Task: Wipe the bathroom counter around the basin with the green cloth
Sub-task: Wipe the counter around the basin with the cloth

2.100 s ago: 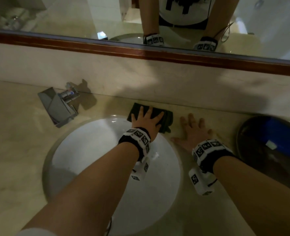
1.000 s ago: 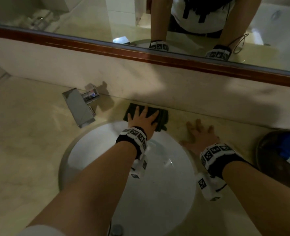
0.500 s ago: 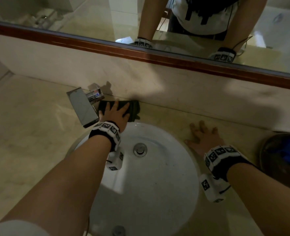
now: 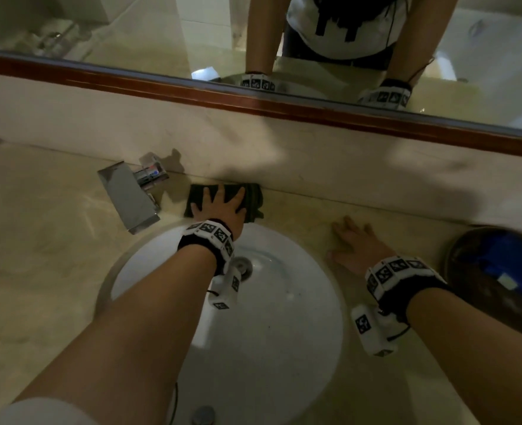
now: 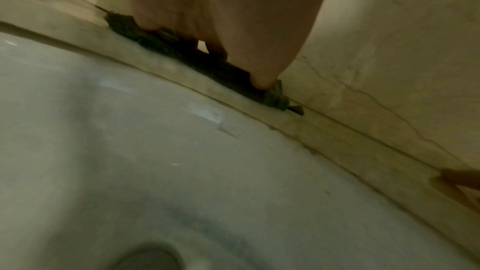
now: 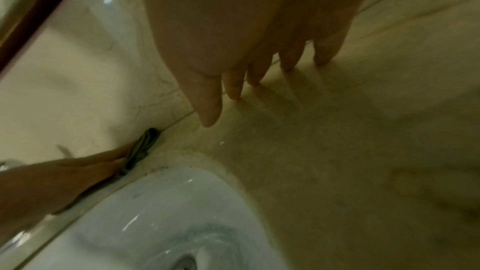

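The dark green cloth (image 4: 255,201) lies on the beige counter (image 4: 39,240) behind the white basin (image 4: 284,326), against the backsplash and just right of the chrome tap (image 4: 128,197). My left hand (image 4: 220,207) presses flat on it with fingers spread. In the left wrist view the palm (image 5: 221,17) covers the cloth (image 5: 275,95) at the basin rim (image 5: 155,151). My right hand (image 4: 353,243) rests flat and empty on the counter to the right of the basin; its straight fingers (image 6: 259,65) touch the stone. The cloth (image 6: 142,147) shows beyond them.
A marble backsplash (image 4: 315,154) rises right behind the cloth, topped by a wood-framed mirror (image 4: 253,101). A dark round container with something blue inside (image 4: 499,271) stands at the far right. The drain (image 4: 243,266) sits in the basin. Bare counter stretches left of the tap.
My left hand slid the cloth left along the back of the basin up to the tap, then a little back to the right. The right hand stayed planted on the counter.
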